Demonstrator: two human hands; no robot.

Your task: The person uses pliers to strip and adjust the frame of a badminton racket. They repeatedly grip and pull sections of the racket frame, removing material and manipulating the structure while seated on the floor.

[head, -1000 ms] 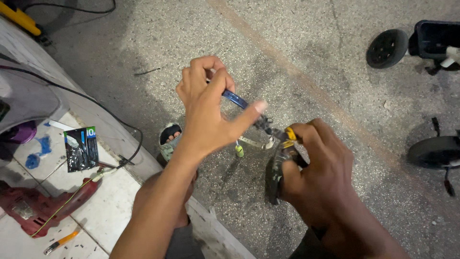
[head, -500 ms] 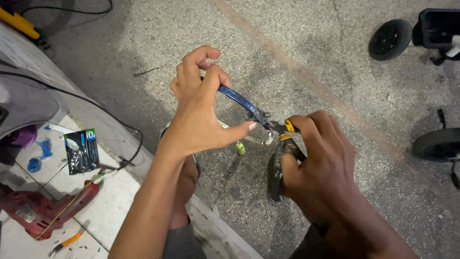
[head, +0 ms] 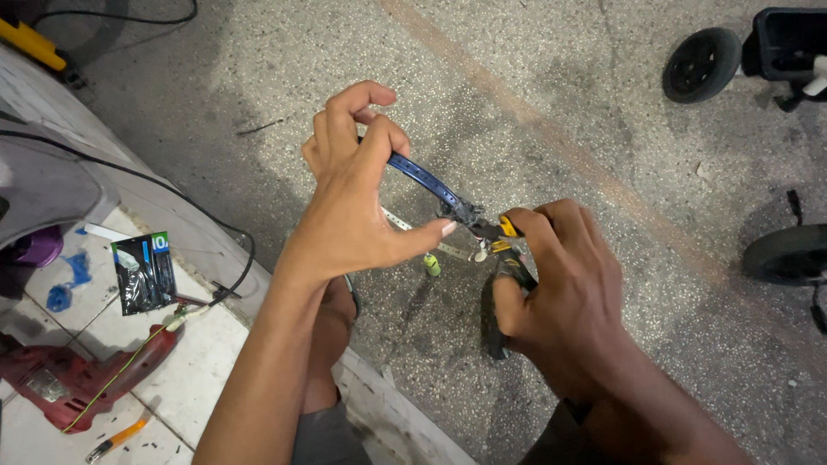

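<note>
Standing over this, the landmark is the yellow-and-black-handled pliers (head: 504,258), held roughly mid-scene above the speckled grey concrete floor (head: 534,95). The right hand (head: 564,301) is wrapped tight around the handles, fingers curled closed on them, with the tool's nose pointing up and to the left. Right at that nose sits the end of a curved blue strap with small holes along it (head: 422,179), which arcs up and left from the pliers into the left hand (head: 357,202). That hand's fingers are bent and pinched around the upper end of the strap, thumb stretched out toward the pliers and nearly touching the tip. A thin pale strip (head: 405,226) runs under the thumb toward the same spot (can't tell what it's attached to). Just left of and below the pliers' nose there's a tiny yellow-green piece (head: 431,264), hanging or lying there, hard to say which.

Far left of the pliers, on the white tiled ledge (head: 215,379), lies a red power drill (head: 86,379), a small black packet (head: 143,272) above it, and an orange-handled tool (head: 112,439) near the bottom edge. A black cable (head: 129,175) snakes across that side. Well to the upper right of the pliers is a small black wheel (head: 700,65), and another wheel (head: 788,256) sits out to the right.
</note>
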